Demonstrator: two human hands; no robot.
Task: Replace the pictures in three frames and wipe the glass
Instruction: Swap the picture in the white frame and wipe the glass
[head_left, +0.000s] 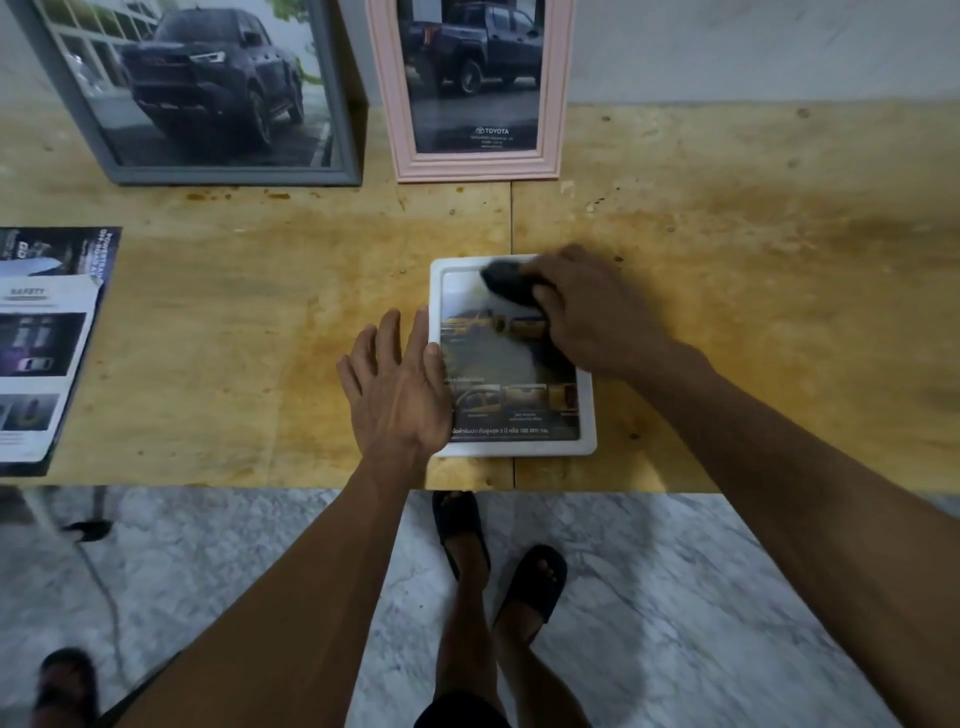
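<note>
At the far left edge of the wooden table (234, 322) lie printed car brochures (44, 343), cut off by the picture's border so only part of their pages shows; the small print is too blurred to read. Behind them, a grey frame (332, 179) leans against the wall with a dark truck picture in it — its top and left corner run out of view. Just beside it stands a pink frame (478, 169), also cropped at the top, holding another dark pickup picture.

Nearer the front edge, the left hand (397, 389) lies flat with fingers spread and open, gripping nothing; its thumb side presses on the left border of a white frame (589, 415) that lies face-up on the table. The picture under the glass shows yellow vehicles, though the glare and blur make the details hard to make out.

The right hand (592, 312) is curled closed around a dark cloth (506, 283) pressed on the upper right of the glass — the hand hides that corner of the frame and much of the cloth.

Below the table edge, feet in dark sandals stand on a marble floor (701, 597).
</note>
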